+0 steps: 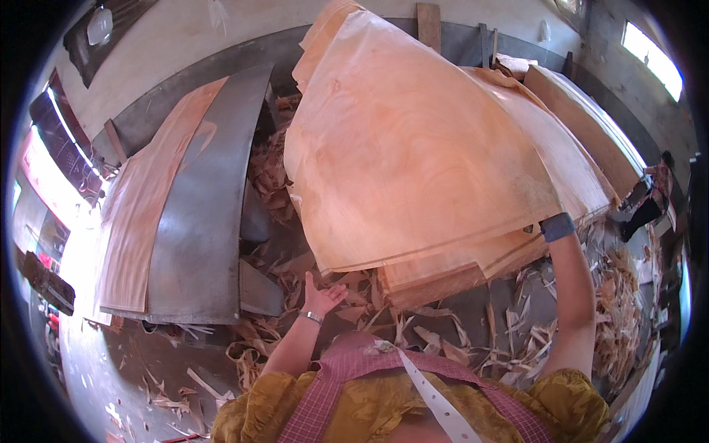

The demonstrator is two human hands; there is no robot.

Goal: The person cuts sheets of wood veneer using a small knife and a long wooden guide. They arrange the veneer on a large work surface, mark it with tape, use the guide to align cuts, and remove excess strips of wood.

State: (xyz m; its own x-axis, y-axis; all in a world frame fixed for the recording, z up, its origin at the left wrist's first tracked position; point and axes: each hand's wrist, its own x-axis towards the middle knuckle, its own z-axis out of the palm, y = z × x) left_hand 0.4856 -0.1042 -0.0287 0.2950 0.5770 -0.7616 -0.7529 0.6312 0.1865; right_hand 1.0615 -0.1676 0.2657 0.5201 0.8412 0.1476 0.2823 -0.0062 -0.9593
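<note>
A large, thin wood veneer sheet (pixel 421 148), pale orange and curling at its edges, rises in front of me, lifted off a veneer stack (pixel 436 284). My right hand (pixel 557 226), with a dark blue covering at the wrist, grips the sheet's near right corner; most of its fingers are hidden by the veneer. Palm up and fingers spread, my left hand (pixel 323 297) is just below the sheet's near left corner and holds nothing. A metal band circles that wrist.
On the left stands a grey metal-topped table (pixel 203 214) with veneer strips (pixel 148 199) along it. Torn veneer scraps (pixel 443 340) litter the floor, heaped at right (pixel 620 317). More veneer stacks (pixel 591 125) lie at the far right, near another person (pixel 653 192).
</note>
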